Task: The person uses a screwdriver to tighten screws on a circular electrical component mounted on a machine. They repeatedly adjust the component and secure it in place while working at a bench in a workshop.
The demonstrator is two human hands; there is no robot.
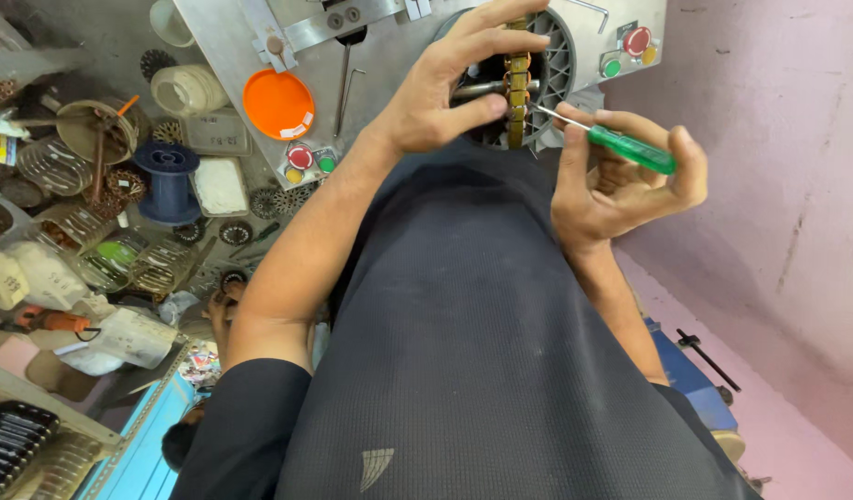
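Black shirt (pixel 464 352), right hand (pixel 621 181) gripping screwdriver (pixel 630 146)

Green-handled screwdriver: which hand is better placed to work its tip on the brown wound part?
Right. The right hand already grips the green-handled screwdriver, its tip aimed at the brown wound part. The left hand is occupied steadying that part on the grey machine.

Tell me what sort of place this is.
Probably a small motor-winding workshop: a grey machine panel with coloured push buttons, a right hand holding a green-handled screwdriver, and a floor cluttered with wound metal cores.
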